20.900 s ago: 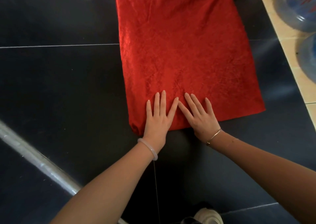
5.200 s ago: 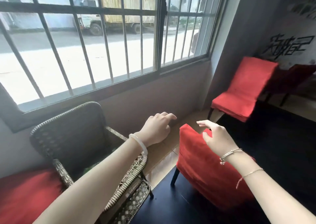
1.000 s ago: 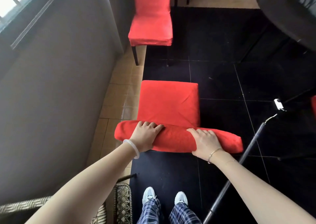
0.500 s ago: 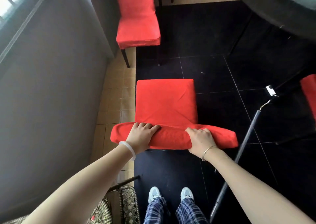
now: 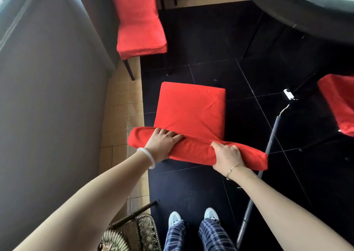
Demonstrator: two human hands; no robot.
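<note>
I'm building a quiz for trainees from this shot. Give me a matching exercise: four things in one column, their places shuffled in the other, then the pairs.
Things
1. rolled red fabric cloth
2. smooth white bangle
3. woven wicker chair
4. long dark metal pole

Places
A. round the left wrist
B. at the bottom edge, left of the pale sneakers
C. slanting over the black floor tiles, right of the right hand
D. held by the left hand and right hand across the near edge of the red-covered chair

Pairs: 1-D, 2-A, 3-B, 4-C.
</note>
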